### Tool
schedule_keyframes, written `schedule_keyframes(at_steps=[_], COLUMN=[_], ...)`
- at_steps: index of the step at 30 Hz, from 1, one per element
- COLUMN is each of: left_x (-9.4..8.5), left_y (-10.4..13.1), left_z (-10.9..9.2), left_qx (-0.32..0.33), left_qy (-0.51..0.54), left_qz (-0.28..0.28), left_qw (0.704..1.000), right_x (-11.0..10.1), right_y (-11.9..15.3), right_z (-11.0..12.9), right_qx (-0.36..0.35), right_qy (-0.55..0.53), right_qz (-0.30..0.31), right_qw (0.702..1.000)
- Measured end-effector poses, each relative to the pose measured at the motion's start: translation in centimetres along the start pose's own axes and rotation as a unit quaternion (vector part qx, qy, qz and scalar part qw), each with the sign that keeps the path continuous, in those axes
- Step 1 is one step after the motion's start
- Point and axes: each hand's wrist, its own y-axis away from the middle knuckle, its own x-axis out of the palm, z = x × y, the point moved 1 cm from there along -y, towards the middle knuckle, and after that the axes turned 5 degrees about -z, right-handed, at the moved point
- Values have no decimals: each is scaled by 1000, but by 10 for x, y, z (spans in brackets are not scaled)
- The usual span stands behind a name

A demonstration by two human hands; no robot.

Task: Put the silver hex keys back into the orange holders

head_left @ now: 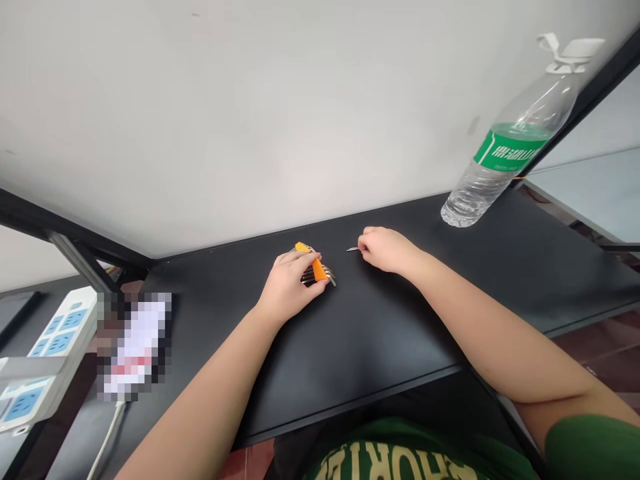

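Left hand [285, 283]: at the centre of the frame, partly closed, thumb and fingers gripping an orange holder [320, 270].
Orange holder: slanting within the left hand's grasp, with bent metal keys [331, 277] jutting from its lower right side; whether it rests on the surface is hard to tell.
Right hand [387, 248]: just right of centre, fingers drawn together, pinching a thin metal piece [353, 249] by one end.
Thin metal piece: its free end points left towards the orange holder, a gap between them.
Table [350, 347]: black, beneath both hands, its back edge along a pale wall [300, 120].
Bottle [517, 147]: clear plastic with a green label, standing on the table at the upper right of the frame.
Left of the frame: a white power strip [63, 347], a pixelated object [137, 340] and a white cable [107, 437] running down from it.
Green shirt [400, 433]: pale lettering across it, bottom of the frame.
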Motion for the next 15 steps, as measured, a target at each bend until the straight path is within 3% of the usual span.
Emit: schedule_keyframes(at_steps=[8, 15], left_x=[-2, -2], left_y=[-1, -1], left_z=[-3, -1], left_qx=[3, -11], left_qy=[-5, -13], left_qz=[3, 13], left_qw=[1000, 1000], right_x=[0, -8], right_y=[-2, 5], right_z=[2, 16], right_qx=[5, 10], right_qy=[18, 14], right_qz=[0, 73], right_qw=[1000, 997])
